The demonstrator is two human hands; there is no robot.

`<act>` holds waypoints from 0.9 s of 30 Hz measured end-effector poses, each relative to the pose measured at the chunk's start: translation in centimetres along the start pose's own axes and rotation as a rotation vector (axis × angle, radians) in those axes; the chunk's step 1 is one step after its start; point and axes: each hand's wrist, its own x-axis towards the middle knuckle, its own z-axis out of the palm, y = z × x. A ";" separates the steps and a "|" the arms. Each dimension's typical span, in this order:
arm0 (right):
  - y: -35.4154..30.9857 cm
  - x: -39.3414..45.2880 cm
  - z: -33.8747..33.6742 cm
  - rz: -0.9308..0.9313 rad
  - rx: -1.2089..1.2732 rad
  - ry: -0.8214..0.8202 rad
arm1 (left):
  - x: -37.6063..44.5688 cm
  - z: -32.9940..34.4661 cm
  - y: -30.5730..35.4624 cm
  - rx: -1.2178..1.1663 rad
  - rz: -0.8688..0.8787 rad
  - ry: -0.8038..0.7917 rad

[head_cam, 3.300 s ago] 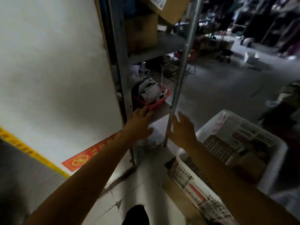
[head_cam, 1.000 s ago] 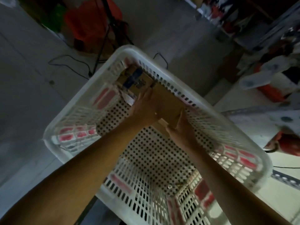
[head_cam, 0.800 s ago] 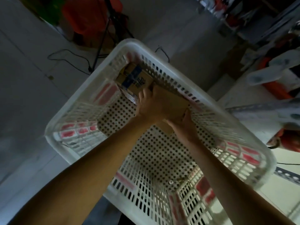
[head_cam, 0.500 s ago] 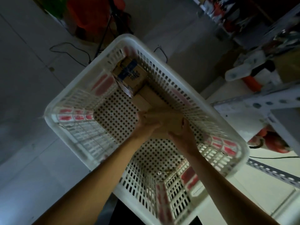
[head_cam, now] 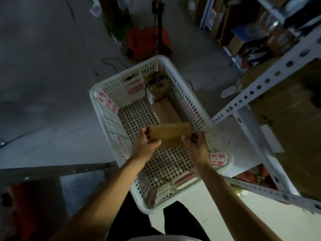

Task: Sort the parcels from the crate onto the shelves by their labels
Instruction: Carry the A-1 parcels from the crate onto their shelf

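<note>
Both hands hold a brown parcel point(head_cam: 169, 134) above the white crate point(head_cam: 104, 119). The left hand point(head_cam: 145, 145) grips its left end, fingers curled round the edge and thumb across the near face. The right hand point(head_cam: 197, 146) holds the right end, thumb on the near face, fingers wrapped behind. The parcel is level, lengthwise between the hands, clear of the crate's perforated floor.

Two more parcels lie in the crate along its right wall: a plain brown box point(head_cam: 165, 110) just beyond the held one, and a box with blue print point(head_cam: 157, 84) in the far corner, with a white tag hanging at its near edge. The crate stands on the grey floor point(head_cam: 43, 75). To the right is a white perforated shelf frame point(head_cam: 251, 92) with a brown board point(head_cam: 291, 122) on it. Beyond the crate, an orange bag point(head_cam: 144, 42) sits at the foot of a dark stand point(head_cam: 159, 23), blurred.
</note>
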 end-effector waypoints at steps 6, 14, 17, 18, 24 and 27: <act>-1.7 -5.0 -1.5 -0.161 -0.090 -0.078 | -6.5 -1.5 -1.1 -0.103 0.104 0.065; -1.7 -13.1 -0.5 -0.185 -0.029 0.020 | -12.1 -3.6 -2.9 -0.012 0.320 0.033; -1.2 -15.9 -0.3 -0.156 0.160 0.077 | -13.1 -4.7 -3.1 -0.026 0.313 -0.011; -0.9 -16.8 -0.2 -0.156 0.219 0.093 | -13.4 -4.8 -3.0 -0.001 0.304 -0.041; 1.3 -20.8 -1.5 -0.206 0.339 0.172 | -14.9 -3.9 -3.4 -0.040 0.190 -0.362; 3.0 -23.0 -2.7 -0.210 0.425 0.233 | -15.6 -3.0 -3.8 0.035 0.198 -0.534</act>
